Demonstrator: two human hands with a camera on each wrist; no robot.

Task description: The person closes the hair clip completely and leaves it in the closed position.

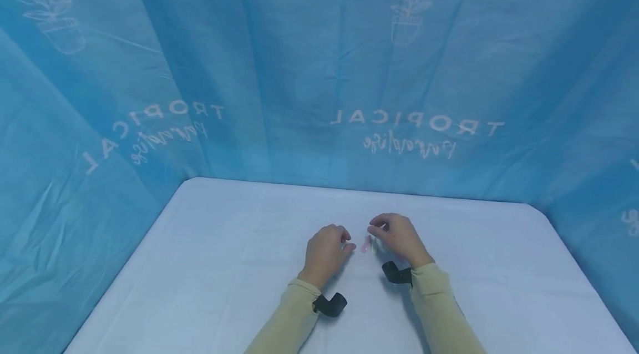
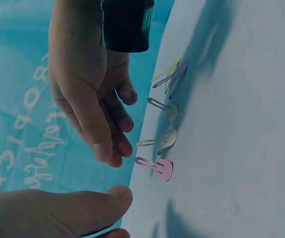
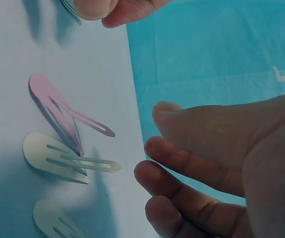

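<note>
My left hand (image 1: 325,251) hovers over the table with its thumb and fingers loosely bent and apart. To its right, my right hand (image 1: 396,237) hangs above several snap hair clips, and nothing shows between its fingers. A pink hair clip (image 3: 42,85) lies with its prong raised, beside a cream hair clip (image 3: 35,148) and another pale hair clip (image 3: 47,213). Farther along the row, the left wrist view shows a purple hair clip (image 2: 179,74) overlapping a yellow hair clip (image 2: 172,67). A greenish curved edge (image 3: 70,9) shows beside my left fingertips, mostly cut off by the frame.
A white cloth covers the table (image 1: 224,243). Blue printed curtains (image 1: 299,93) hang behind it and along its sides. Each wrist carries a black camera mount, the left mount (image 1: 330,306) and the right mount (image 1: 396,272), standing out close above the cloth.
</note>
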